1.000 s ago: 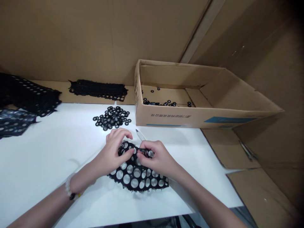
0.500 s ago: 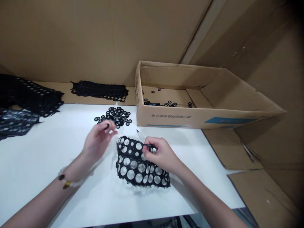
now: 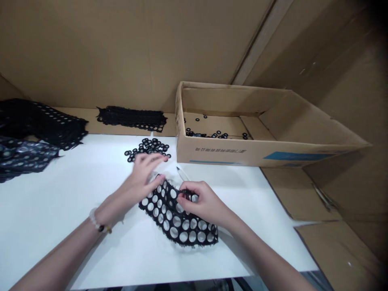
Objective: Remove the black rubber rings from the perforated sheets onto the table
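In the middle of the table lies a black rubber sheet [image 3: 184,224] full of round holes, bent and lifted in places, with ragged edges. My right hand [image 3: 201,202] pinches its upper part between thumb and fingers. My left hand [image 3: 142,173] is at the sheet's upper left corner, fingers stretched out and apart from the thumb; the thumb appears to touch the corner. No ring shows in the left hand. Just beyond its fingers is a pile of small black rings [image 3: 148,146], partly hidden by that hand.
A cardboard box [image 3: 218,151] with scattered black rings stands at the back right. A pen-like tool [image 3: 182,173] lies before it. Stacked perforated black strips [image 3: 131,117] lie at the back, more black perforated sheets [image 3: 39,125] at the left. Cardboard walls enclose the white table [image 3: 100,258].
My left hand has moved right and opened over the sheet's corner; the ring it held no longer shows. The sheet's left end has swung and bent. My right hand keeps its pinch.
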Tool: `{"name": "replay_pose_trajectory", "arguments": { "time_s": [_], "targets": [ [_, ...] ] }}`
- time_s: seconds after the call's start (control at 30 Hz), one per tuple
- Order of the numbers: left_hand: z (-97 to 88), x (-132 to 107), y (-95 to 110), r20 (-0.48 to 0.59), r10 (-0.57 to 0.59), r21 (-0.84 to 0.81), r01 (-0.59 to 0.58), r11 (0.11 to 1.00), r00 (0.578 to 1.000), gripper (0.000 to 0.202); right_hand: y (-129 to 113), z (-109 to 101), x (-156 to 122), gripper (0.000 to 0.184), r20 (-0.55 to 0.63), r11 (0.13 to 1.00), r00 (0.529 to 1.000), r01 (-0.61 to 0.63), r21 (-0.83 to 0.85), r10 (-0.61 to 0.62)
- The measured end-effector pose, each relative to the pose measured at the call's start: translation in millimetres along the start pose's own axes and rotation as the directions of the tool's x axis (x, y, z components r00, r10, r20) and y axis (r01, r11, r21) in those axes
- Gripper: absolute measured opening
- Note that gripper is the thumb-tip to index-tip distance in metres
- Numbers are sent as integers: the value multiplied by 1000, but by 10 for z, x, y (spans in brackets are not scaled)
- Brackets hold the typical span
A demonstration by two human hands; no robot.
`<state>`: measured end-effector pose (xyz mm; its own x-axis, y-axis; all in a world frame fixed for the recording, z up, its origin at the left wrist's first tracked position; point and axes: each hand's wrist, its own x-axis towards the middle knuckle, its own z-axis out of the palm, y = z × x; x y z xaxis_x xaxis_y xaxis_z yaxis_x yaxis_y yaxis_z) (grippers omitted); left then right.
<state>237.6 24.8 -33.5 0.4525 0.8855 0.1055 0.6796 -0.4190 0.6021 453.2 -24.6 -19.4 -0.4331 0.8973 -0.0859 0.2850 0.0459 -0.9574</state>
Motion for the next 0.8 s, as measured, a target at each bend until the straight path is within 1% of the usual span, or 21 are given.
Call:
{"name": "replay_pose_trajectory", "arguments": {
  "time_s": [0.03, 0.07, 0.1, 0.13, 0.17, 0.23, 0.3, 0.37, 0.43, 0.5, 0.53, 0.57, 0.63, 0.67, 0.7, 0.73, 0.77, 0.8],
  "targets": [
    [10, -21, 52, 139, 84, -151, -63, 987, 987, 40, -4, -11, 4, 6, -3, 1000, 1000, 13, 7, -13],
    [18, -36, 89, 252, 152, -286, -77, 955, 956, 36, -6, -21, 8, 7, -7, 1000, 1000, 21, 11, -21],
    [23, -45, 113, 338, 192, -393, -47, 918, 921, 33, -7, -31, 11, 9, -9, 1000, 1000, 22, 13, -22],
    [23, -47, 124, 397, 200, -473, 13, 881, 896, 31, -7, -39, 14, 10, -8, 1000, 1000, 14, 15, -14],
    [18, -43, 128, 433, 185, -531, 84, 843, 882, 31, -8, -46, 15, 11, -5, 1000, 1000, -2, 20, 2],
    [-4, -28, 126, 452, 152, -609, 179, 773, 879, 33, -7, -52, 11, 10, 18, 999, 999, -42, 34, 42],
    [-30, -12, 133, 431, 144, -652, 197, 733, 891, 33, -4, -51, 5, 14, 62, 995, 995, -79, 57, 75],
    [-38, -3, 153, 413, 140, -659, 190, 728, 900, 33, 6, -42, 2, 19, 105, 990, 990, -107, 88, 98],
    [-19, -3, 175, 389, 129, -635, 164, 755, 912, 33, 19, -30, 2, 21, 118, 984, 987, -121, 133, 105],
    [20, -12, 189, 335, 115, -602, 119, 789, 935, 28, 27, -17, 7, 22, 106, 979, 989, -121, 164, 105],
    [41, -20, 191, 291, 105, -588, 91, 804, 951, 23, 29, -11, 10, 22, 95, 978, 990, -118, 170, 103],
    [58, -31, 192, 234, 91, -567, 60, 822, 968, 22, 27, -5, 14, 22, 83, 979, 991, -114, 169, 101],
    [72, -57, 193, 73, 69, -472, -26, 881, 995, 35, 20, 3, 20, 21, 53, 982, 993, -109, 153, 102],
    [66, -70, 196, -18, 77, -387, -78, 919, 997, 35, 15, 5, 22, 21, 35, 983, 994, -111, 146, 107],
    [54, -82, 201, -83, 115, -287, -134, 949, 990, 29, 10, 6, 25, 20, 12, 984, 994, -112, 142, 111],
    [36, -93, 209, -98, 178, -189, -194, 963, 979, 19, 5, 6, 27, 18, -9, 983, 993, -114, 141, 116],
    [15, -101, 219, -71, 250, -112, -257, 960, 966, 9, 2, 6, 29, 17, -29, 983, 992, -116, 142, 121],
    [-5, -108, 231, -13, 315, -64, -315, 947, 949, 6, 1, 7, 30, 16, -41, 982, 991, -120, 145, 127]
  ]
}}
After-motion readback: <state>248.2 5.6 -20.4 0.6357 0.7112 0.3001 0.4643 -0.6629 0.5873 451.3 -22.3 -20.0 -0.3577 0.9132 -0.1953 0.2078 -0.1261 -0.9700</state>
